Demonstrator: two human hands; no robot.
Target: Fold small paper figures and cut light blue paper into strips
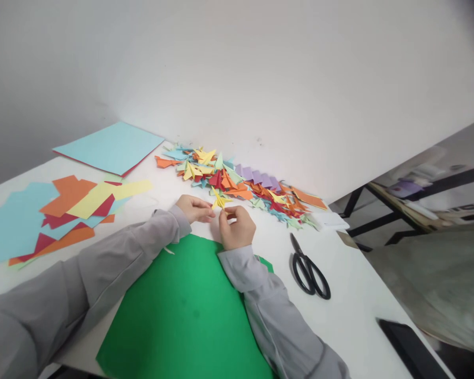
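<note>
Between pinched fingertips of left hand (196,209) and right hand (237,227), the folded yellow paper piece (220,200) looks light, crushable; creased edges seem the safest grip.

Left of the green sheet (177,310), the left sleeve (110,260) was plain light grey and creased. Along the sheet's right side, the matching right sleeve (278,318) ended at the bare right hand (237,228).

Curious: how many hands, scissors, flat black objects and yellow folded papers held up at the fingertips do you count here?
Hands, left and right: 2
Scissors: 1
Flat black object: 1
Yellow folded paper at the fingertips: 1
Total: 5
</note>
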